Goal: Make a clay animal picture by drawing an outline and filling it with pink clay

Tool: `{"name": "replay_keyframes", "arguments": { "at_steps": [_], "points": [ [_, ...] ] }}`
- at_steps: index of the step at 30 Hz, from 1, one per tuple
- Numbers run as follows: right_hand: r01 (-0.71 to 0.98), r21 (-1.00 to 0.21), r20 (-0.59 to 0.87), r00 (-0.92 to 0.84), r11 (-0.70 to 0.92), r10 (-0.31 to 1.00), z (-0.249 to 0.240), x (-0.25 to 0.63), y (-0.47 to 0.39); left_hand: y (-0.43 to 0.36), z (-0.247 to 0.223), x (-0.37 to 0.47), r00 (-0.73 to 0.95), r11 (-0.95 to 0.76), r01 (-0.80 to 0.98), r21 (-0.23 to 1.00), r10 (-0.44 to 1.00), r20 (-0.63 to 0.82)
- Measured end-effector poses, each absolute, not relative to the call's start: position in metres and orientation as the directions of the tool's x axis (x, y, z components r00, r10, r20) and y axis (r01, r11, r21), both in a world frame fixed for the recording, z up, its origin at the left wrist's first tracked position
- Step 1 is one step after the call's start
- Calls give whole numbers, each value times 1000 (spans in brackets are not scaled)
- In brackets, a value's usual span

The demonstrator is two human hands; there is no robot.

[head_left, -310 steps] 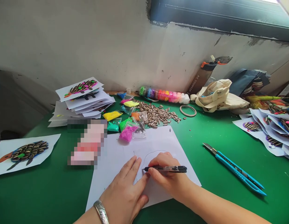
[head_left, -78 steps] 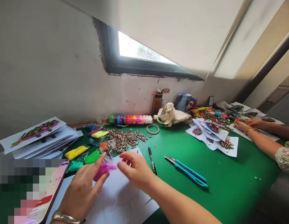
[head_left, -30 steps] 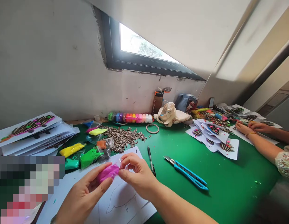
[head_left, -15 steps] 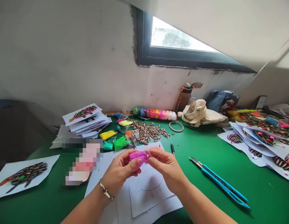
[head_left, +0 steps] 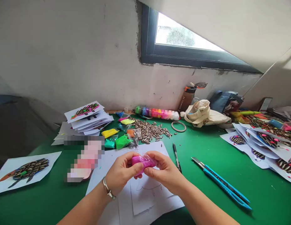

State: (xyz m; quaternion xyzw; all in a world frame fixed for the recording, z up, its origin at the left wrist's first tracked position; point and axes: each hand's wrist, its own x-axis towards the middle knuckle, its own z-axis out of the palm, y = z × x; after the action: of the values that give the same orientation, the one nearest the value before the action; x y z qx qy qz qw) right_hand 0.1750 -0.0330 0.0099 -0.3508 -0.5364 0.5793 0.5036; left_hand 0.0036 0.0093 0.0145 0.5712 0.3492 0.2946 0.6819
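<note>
Between my two hands is a small clear bag of magenta modelling clay (head_left: pixel 143 163), held over the paper. My left hand (head_left: pixel 124 170) grips its left side, thumb across the front. My right hand (head_left: pixel 164 168) pinches the right side, thumb and fingers pressing the crinkled plastic. Below them lies a sheet with a pencil drawing (head_left: pixel 143 200) of a rounded outline with short legs, partly covered by my hands. It rests on larger white paper (head_left: pixel 105 159). A black pen (head_left: pixel 176 156) lies just beyond my right hand.
A blue utility knife (head_left: pixel 226 182) with its blade out lies at right. Behind are sunflower seeds (head_left: pixel 150 131), bagged clay (head_left: pixel 123 141), a tape ring (head_left: pixel 178 126) and a bottle (head_left: pixel 187 97). Seed pictures lie left (head_left: pixel 28 170) and right (head_left: pixel 265 140).
My right hand's fingers have moved in closer around the bag, and the clay now bulges toward the right hand. The view has shifted slightly.
</note>
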Motion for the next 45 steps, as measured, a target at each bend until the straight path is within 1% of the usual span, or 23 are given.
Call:
{"name": "replay_keyframes", "arguments": {
  "at_steps": [3,7,11,15,18,19,21,24,27,30,34,40,42,45],
  "points": [
    [-163,-980,154,-234,118,960,7,173,-34,8,13,4,582,159,0,987,803,-129],
    [2,-988,152,-187,155,971,6,172,-35,7,10,5,570,160,5,987,810,-134],
    [158,-971,154,-169,181,973,8,173,-35,8,7,6,561,180,1,984,814,-150],
    [225,-952,160,-208,207,965,9,174,-36,5,7,9,547,207,-18,978,821,-163],
    [252,-951,127,-218,182,968,7,174,-39,1,9,10,544,226,-18,974,819,-180],
    [264,-949,121,-196,172,973,6,174,-39,1,9,10,548,226,-20,974,817,-178],
    [232,-957,136,-163,172,977,4,173,-40,2,9,9,560,230,-64,971,814,-156],
    [90,-981,153,-185,172,971,5,171,-40,6,6,5,565,270,-113,956,809,-162],
    [-13,-995,98,-228,98,969,7,170,-40,9,3,4,554,269,-131,954,818,-154],
    [-46,-998,46,-226,37,973,8,169,-40,8,2,7,538,256,-95,962,826,-167],
    [-1,-1000,23,-201,23,979,5,169,-40,1,6,13,486,241,-43,970,853,-190],
    [212,-973,62,-147,92,987,-1,169,-42,-2,10,16,441,237,-27,971,875,-201],
    [216,-972,51,-166,87,985,0,167,-43,0,9,15,445,232,-34,972,875,-193],
    [150,-988,-1,-231,34,973,3,165,-44,3,6,13,441,221,-47,974,880,-178]
  ]
}}
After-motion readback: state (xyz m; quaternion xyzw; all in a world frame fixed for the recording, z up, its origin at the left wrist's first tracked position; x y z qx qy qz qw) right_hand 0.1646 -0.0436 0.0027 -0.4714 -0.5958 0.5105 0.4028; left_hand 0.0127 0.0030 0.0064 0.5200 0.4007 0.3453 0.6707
